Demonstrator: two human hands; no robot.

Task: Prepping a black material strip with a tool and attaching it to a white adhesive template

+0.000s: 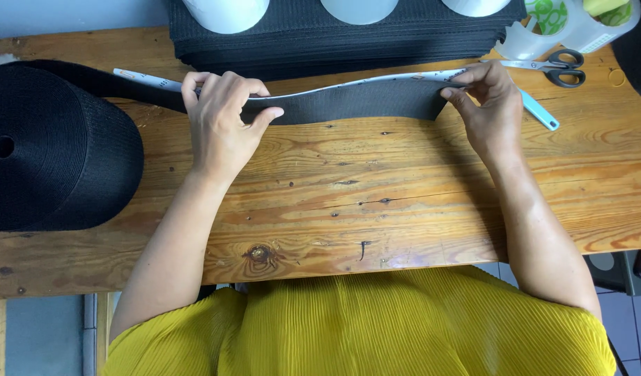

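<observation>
Together our hands hold a black band (355, 103) and a white tape (348, 83) stretched along its far edge. Our left hand (219, 122) is closed on both, fingers curled over the top and the thumb pressed against the band from the near side. Our right hand (484, 104) pinches the band's cut end and the tape between thumb and fingertips. Between the two hands the band stands on edge just above the table (376, 209), sagging a little near the left hand and rising toward the right.

Past our left hand the band runs on to the left, lying flat, and joins a big black roll (52, 150) that rests on the table's left end. The tape also reaches out beyond the left hand, its free end lying on the band. Past our right hand the tape's end, pale blue, slants down onto the wood.

Along the far edge of the table lies a stack (334, 35) of black material, with three white rounded things on top, cut off by the frame. To the right of the stack, scissors (554, 69) with black handles lie near a clear tape dispenser (564, 31).

Nearest us, our yellow pleated top (362, 327) fills the bottom of the view, and tiled floor shows on either side.
</observation>
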